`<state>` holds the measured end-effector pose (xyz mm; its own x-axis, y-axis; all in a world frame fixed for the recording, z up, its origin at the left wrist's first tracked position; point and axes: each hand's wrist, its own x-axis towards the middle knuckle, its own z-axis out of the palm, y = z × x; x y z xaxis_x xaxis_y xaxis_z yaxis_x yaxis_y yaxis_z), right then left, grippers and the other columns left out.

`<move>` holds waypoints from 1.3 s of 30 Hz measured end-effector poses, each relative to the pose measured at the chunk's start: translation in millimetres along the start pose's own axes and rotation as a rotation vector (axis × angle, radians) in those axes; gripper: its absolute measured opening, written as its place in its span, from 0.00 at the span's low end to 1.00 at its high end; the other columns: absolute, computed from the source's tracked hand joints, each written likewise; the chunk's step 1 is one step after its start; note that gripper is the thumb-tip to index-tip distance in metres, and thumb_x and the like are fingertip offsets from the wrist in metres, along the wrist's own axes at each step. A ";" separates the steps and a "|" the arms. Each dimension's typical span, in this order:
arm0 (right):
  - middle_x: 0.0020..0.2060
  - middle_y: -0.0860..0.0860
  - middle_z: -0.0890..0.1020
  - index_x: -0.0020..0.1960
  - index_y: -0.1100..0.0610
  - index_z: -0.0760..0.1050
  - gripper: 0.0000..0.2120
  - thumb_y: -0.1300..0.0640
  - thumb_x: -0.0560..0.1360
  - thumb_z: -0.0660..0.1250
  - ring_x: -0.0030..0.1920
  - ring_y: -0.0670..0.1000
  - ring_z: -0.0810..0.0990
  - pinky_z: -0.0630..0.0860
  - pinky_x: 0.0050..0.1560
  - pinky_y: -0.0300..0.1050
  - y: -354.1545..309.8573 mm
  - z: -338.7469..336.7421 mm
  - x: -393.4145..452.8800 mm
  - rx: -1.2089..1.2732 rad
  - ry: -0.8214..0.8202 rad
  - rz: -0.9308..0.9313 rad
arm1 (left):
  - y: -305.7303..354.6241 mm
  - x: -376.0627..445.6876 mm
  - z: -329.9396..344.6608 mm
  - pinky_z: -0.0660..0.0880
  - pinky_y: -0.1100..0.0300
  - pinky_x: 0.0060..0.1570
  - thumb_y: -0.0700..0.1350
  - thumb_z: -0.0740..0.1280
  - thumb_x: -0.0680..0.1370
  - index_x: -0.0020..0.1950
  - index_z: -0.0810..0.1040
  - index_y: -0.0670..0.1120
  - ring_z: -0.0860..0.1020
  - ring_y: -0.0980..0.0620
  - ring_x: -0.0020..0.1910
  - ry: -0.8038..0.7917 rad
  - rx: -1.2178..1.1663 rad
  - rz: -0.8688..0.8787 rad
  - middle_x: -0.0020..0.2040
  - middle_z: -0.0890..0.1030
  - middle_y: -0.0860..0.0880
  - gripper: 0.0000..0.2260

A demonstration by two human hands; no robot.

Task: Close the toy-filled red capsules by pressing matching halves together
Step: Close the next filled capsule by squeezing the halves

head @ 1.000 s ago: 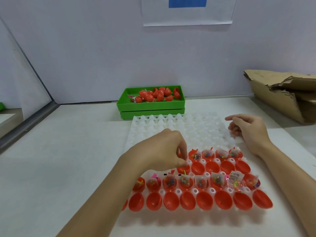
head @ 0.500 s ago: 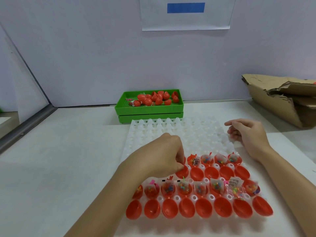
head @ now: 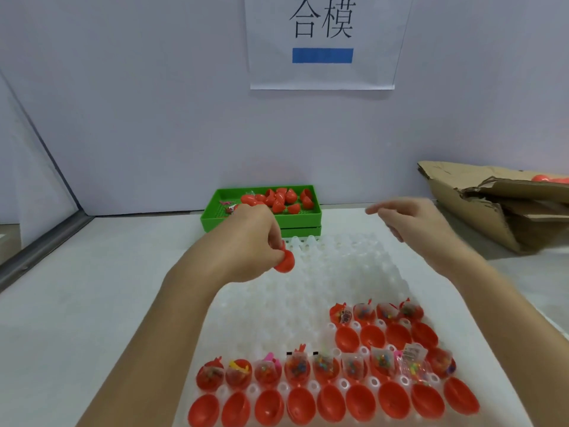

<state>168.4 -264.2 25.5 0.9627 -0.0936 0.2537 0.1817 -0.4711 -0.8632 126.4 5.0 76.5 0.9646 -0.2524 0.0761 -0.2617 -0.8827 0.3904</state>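
My left hand (head: 252,241) is raised above the far left part of the white dimpled tray (head: 332,272) and pinches a red capsule (head: 284,261) between its fingertips. My right hand (head: 409,217) hovers over the tray's far right side, fingers loosely curled, holding nothing. In the near part of the tray stand rows of red capsule halves: toy-filled halves (head: 297,369) alternate with empty halves (head: 300,409). A shorter filled row (head: 386,312) and an empty row (head: 372,337) lie further back on the right.
A green tray (head: 261,221) holding several red capsules sits against the back wall. A torn cardboard box (head: 498,204) lies at the right. A paper sign (head: 323,41) hangs on the wall. A metal rail (head: 40,251) borders the table's left side.
My left hand has lifted from the tray's red rows and moved toward the back, carrying a red capsule. My right hand has risen off the tray. The camera view has tilted upward.
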 end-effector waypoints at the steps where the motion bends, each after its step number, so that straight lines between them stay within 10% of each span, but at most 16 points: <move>1: 0.33 0.39 0.81 0.49 0.47 0.84 0.11 0.56 0.81 0.64 0.35 0.43 0.78 0.70 0.39 0.37 -21.6 4.1 -0.6 -0.029 -0.081 -0.029 | 0.9 1.7 -1.7 0.65 0.65 0.28 0.46 0.72 0.76 0.47 0.86 0.48 0.73 0.57 0.30 0.020 -0.001 -0.007 0.36 0.75 0.54 0.04; 8: 0.49 0.51 0.84 0.60 0.47 0.74 0.13 0.43 0.84 0.55 0.45 0.48 0.86 0.84 0.48 0.42 -101.5 56.7 -24.6 -0.125 -0.519 0.121 | 5.5 7.3 9.7 0.72 0.59 0.31 0.47 0.73 0.76 0.49 0.85 0.46 0.78 0.50 0.35 0.042 -0.018 -0.036 0.39 0.79 0.50 0.06; 24: 0.43 0.52 0.86 0.48 0.59 0.85 0.17 0.68 0.80 0.58 0.42 0.51 0.88 0.83 0.43 0.37 -84.6 67.7 -20.1 0.156 -0.507 0.179 | 8.5 15.7 18.5 0.67 0.68 0.22 0.47 0.73 0.75 0.39 0.85 0.49 0.74 0.56 0.26 0.228 -0.179 -0.005 0.30 0.77 0.53 0.06; 31: 0.51 0.58 0.84 0.48 0.54 0.83 0.15 0.65 0.82 0.59 0.43 0.53 0.88 0.79 0.37 0.34 -85.5 46.2 -17.0 0.275 -0.456 0.187 | -4.1 8.8 0.7 0.76 0.67 0.37 0.51 0.79 0.69 0.47 0.79 0.52 0.79 0.60 0.39 0.283 -0.431 0.012 0.42 0.81 0.55 0.13; 35: 0.48 0.54 0.87 0.54 0.51 0.83 0.16 0.64 0.83 0.58 0.46 0.52 0.87 0.78 0.39 0.34 -89.3 37.1 -17.5 0.300 -0.578 0.115 | -19.0 4.0 -0.1 0.79 0.60 0.57 0.47 0.79 0.70 0.63 0.77 0.53 0.81 0.62 0.55 0.052 -0.547 0.019 0.57 0.82 0.57 0.23; 39: 0.44 0.52 0.88 0.59 0.53 0.81 0.15 0.64 0.83 0.57 0.46 0.51 0.87 0.78 0.39 0.34 -93.1 35.1 -19.1 0.301 -0.640 0.086 | -19.7 2.1 3.5 0.80 0.62 0.53 0.42 0.76 0.72 0.58 0.82 0.49 0.84 0.55 0.51 0.035 -0.788 0.114 0.50 0.87 0.52 0.15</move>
<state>140.1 -187.8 85.7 0.8882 0.4570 -0.0473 0.0584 -0.2143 -0.9750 133.5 20.5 65.8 0.9370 -0.3002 0.1786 -0.2725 -0.3083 0.9114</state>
